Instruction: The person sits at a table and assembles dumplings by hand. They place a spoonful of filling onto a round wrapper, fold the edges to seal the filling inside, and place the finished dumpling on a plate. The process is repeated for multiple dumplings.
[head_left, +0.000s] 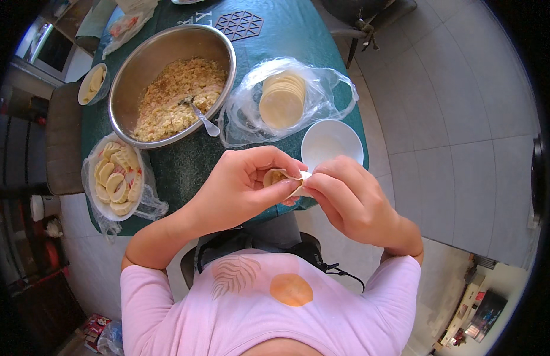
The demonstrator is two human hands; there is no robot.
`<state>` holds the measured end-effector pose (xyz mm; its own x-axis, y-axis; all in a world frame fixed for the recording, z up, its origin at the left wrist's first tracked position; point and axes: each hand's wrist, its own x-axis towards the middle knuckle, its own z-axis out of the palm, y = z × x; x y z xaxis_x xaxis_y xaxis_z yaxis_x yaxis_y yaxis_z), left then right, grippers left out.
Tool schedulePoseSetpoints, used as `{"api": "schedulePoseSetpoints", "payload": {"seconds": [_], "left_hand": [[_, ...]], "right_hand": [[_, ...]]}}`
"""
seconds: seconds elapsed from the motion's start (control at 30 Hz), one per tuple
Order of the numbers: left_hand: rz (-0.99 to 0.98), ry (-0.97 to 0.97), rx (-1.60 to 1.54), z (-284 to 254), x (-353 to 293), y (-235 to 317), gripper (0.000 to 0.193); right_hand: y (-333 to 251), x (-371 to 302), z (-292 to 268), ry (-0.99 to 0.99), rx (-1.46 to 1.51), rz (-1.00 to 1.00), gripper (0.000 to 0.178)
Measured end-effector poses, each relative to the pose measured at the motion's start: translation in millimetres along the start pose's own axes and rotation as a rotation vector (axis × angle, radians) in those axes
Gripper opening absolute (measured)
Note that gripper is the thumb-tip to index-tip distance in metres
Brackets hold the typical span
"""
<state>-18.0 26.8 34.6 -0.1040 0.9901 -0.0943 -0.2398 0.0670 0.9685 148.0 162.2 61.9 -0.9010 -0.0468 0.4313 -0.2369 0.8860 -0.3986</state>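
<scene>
Between my two hands is a dumpling (298,184), a round wrapper folded around some filling that still shows at its left side. My left hand (251,181) cups it, thumb and fingers closed on its edges. The fingertips of my right hand (348,194) pinch its right end. Just beyond, a white bowl (332,144) stands near the table's right edge, partly hidden by my right hand. A stack of round wrappers (282,99) lies in an opened clear plastic bag (245,113). To the left, a large metal basin (169,142) holds minced filling (178,95) and a spoon (205,120).
A plate of finished dumplings (118,178) sits on a plastic bag at the table's left edge. A smaller bowl (93,85) with dumplings stands behind it. A dark lattice trivet (239,25) lies on the green tablecloth (287,35). A brown chair (66,136) is at the left.
</scene>
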Motion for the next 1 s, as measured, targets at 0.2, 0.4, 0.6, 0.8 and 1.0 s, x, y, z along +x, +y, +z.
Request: {"api": "schedulePoseSetpoints", "payload": {"seconds": [0.2, 0.4, 0.6, 0.8, 1.0], "left_hand": [[-0.021, -0.031, 0.068, -2, 1, 2, 0.015], [-0.044, -0.047, -0.064, -2, 1, 5, 0.017], [-0.118, -0.061, -0.243, -5, 4, 4, 0.016], [-0.117, -0.049, -0.248, -4, 3, 6, 0.015], [-0.101, 0.011, -0.195, -4, 3, 8, 0.011]], "right_hand": [[-4, -2, 7, 0.087, 0.091, 0.108, 0.038], [-5, 1, 3, 0.065, 0.052, 0.116, 0.026], [-6, 4, 3, 0.086, 0.171, 0.231, 0.027], [-5, 11, -6, -0.010, 0.183, 0.209, 0.026], [-4, 13, -3, -0.002, -0.013, 0.041, 0.028]]}}
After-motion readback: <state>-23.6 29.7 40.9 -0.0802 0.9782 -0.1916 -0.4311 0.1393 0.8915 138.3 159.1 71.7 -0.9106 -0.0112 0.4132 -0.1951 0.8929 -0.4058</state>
